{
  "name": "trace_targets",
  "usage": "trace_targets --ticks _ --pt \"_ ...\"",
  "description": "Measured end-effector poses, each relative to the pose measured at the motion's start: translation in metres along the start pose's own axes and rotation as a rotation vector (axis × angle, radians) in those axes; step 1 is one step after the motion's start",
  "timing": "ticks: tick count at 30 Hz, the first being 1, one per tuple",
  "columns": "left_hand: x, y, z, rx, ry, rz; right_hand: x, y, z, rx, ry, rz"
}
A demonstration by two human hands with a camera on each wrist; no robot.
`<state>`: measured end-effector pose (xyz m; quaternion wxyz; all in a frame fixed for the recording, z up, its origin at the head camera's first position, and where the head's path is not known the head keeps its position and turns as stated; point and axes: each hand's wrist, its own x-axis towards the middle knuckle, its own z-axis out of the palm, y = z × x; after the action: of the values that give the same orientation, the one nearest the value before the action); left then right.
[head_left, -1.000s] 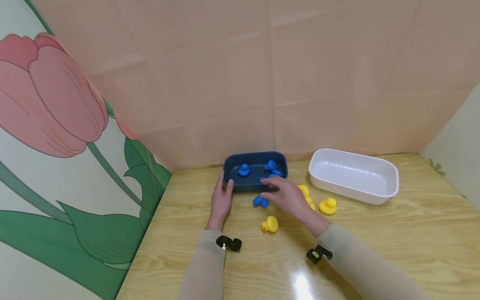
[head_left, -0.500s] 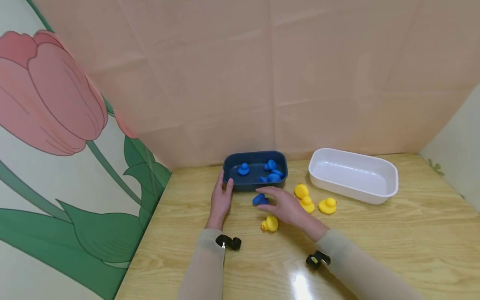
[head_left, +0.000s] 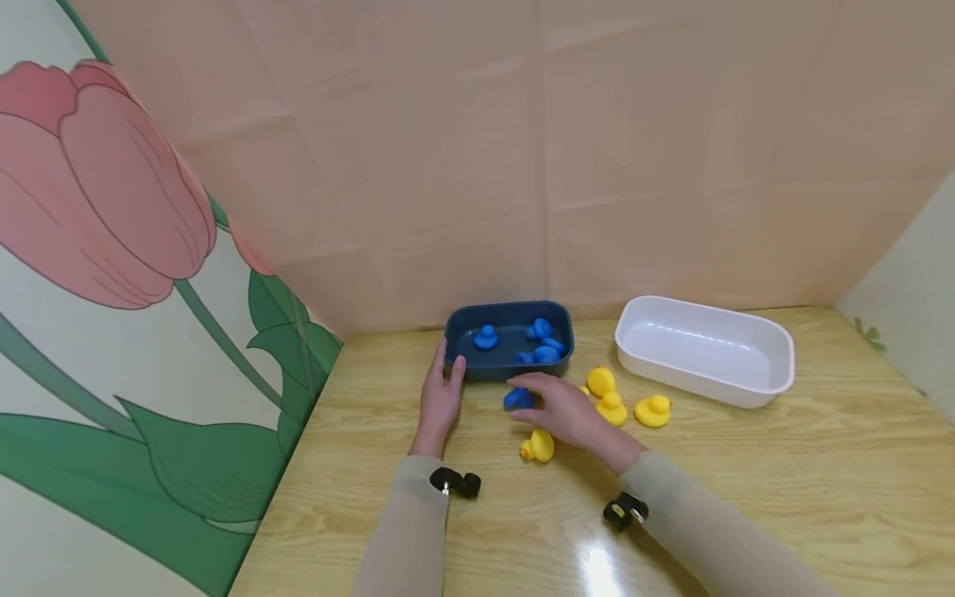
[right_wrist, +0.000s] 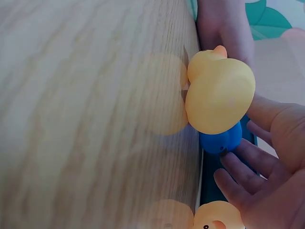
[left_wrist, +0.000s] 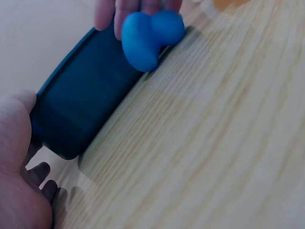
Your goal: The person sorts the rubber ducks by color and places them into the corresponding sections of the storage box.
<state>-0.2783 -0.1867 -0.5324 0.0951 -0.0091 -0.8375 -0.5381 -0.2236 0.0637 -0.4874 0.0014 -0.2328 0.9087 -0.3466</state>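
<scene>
My left hand (head_left: 440, 401) holds the left end of a dark blue tub (head_left: 466, 370), thumb at its near side and fingers along its end. Several blue rubber ducks lie inside, one (head_left: 486, 337) apart on the left. Just in front of the tub, a blue rubber duck (left_wrist: 139, 43) lies tipped over on the table. Around it reaches my right hand (head_left: 569, 409), fingers spread on its far side and thumb apart from them on the near side. Close below that thumb lies a yellow rubber duck (head_left: 538, 446), which partly hides the blue one in the right wrist view.
A white tub (head_left: 705, 344) stands at the back right. Several yellow rubber ducks lie between it and my right hand, one (head_left: 652, 411) farthest right. Behind the wooden table (head_left: 821, 497) hangs a pinkish cloth (head_left: 448, 166); a tulip-patterned wall (head_left: 134, 348) rises at the left.
My right hand has drawn back from over the tub's near rim to the tipped blue duck in front. The left hand has stayed at the tub's end.
</scene>
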Motion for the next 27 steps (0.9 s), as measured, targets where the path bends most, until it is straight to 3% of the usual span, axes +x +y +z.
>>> trace_targets --ticks 15,27 --pt "-0.0011 0.0014 -0.0009 -0.004 0.004 0.014 0.0068 0.0006 0.0056 -0.05 -0.026 0.0" --pt "-0.0002 0.0014 -0.0003 -0.005 0.004 0.017 0.0087 0.0025 0.0076 -0.064 0.013 0.006"
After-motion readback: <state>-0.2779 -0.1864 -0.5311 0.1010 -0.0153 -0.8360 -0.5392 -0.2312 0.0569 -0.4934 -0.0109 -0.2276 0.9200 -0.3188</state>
